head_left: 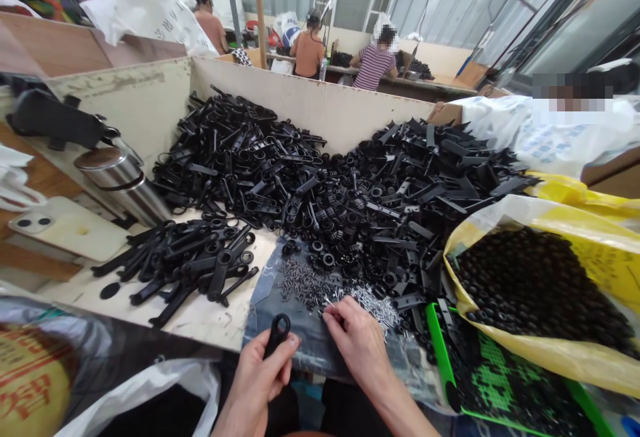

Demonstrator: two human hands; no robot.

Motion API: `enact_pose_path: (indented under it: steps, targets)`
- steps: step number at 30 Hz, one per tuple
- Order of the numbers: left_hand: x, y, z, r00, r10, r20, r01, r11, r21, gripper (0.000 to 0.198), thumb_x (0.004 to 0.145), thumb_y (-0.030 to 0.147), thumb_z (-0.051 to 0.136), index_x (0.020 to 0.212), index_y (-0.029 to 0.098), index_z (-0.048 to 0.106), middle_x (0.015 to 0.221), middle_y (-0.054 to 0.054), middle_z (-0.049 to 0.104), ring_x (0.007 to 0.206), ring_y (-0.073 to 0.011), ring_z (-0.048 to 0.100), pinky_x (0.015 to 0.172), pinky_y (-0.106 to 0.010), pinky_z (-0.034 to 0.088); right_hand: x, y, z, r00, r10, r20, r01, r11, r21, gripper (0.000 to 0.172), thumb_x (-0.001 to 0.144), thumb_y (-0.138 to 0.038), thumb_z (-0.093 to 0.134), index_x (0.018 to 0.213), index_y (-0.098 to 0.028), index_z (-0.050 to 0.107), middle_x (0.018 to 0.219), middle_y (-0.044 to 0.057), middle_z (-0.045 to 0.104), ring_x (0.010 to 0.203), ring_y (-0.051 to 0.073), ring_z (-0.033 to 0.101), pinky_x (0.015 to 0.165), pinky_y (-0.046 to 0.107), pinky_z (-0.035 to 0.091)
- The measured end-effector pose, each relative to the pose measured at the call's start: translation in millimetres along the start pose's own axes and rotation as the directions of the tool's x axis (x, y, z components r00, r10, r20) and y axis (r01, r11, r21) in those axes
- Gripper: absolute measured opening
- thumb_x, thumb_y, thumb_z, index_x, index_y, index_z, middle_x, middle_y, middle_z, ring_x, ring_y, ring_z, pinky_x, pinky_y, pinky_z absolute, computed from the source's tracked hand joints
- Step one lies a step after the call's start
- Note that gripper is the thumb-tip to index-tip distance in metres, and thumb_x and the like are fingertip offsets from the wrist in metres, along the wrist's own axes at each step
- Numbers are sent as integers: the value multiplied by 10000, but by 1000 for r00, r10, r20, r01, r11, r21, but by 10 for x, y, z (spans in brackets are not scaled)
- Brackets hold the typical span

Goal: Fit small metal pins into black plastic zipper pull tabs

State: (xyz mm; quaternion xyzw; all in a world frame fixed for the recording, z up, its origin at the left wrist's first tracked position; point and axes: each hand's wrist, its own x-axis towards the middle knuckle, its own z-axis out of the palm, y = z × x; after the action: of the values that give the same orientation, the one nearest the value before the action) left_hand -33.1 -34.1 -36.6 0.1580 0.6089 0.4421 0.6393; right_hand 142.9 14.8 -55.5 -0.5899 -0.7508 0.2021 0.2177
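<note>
My left hand point(265, 373) is closed around a black plastic lever-like part point(278, 331), its ring end pointing up between thumb and fingers. To the right, my right hand point(359, 340) is pinched at the edge of a pile of silvery metal pins point(377, 309); what its fingertips hold is too small to make out. Beside those pins lies a patch of small dark screws point(299, 280). Both small heaps rest on a blue denim cloth point(273, 307). Black parts with ringed ends point(200, 253) lie stacked on the table to the left.
Large heaps of black plastic parts point(250, 157) fill the back, against a pale board point(330, 107). A steel flask point(125, 180) and phone point(70, 230) are left. At right are a yellow bag point(590, 237) of black rings and a green tray point(443, 357). Several people sit beyond.
</note>
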Motion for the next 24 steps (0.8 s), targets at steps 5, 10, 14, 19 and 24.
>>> enact_pose_path:
  steps: [5,10,14,19,24]
  targets:
    - [4,43,40,999,-13,51,16,999,-45,471,597,526,869,761,131,673,404,104,432,364,11,184,408,-158,85,23,16,-25,1000,-1,7,1,1000,26,144,933,-194,599,835,-232,696,789,-8,669,674,157,673,613,231,453]
    - [23,16,-7,998,-31,60,33,999,-38,459,628,513,855,814,131,682,410,92,467,352,8,218,407,-162,104,34,60,-3,999,-34,19,33,999,11,164,961,-231,569,860,-235,698,816,9,661,694,177,678,611,251,440]
    - [25,12,-47,997,-52,56,56,996,-64,436,631,500,851,810,138,688,422,91,474,350,4,234,403,-162,131,38,61,-12,997,-79,23,78,997,18,212,986,-243,523,852,-224,686,827,23,650,696,180,667,609,257,426]
    - [-46,59,-3,999,-23,45,25,998,-63,410,631,479,856,807,140,705,425,82,472,379,-9,254,417,-163,127,14,-111,-124,990,-139,-31,141,933,331,175,977,-238,555,864,-213,686,789,9,634,643,146,588,601,237,433]
    - [-115,96,69,998,35,48,-33,998,-49,396,639,487,849,776,147,701,409,78,462,398,-27,226,426,-180,99,-12,-314,-197,978,-205,-47,203,861,466,158,955,-231,610,829,-199,700,729,-1,595,649,145,560,580,235,418]
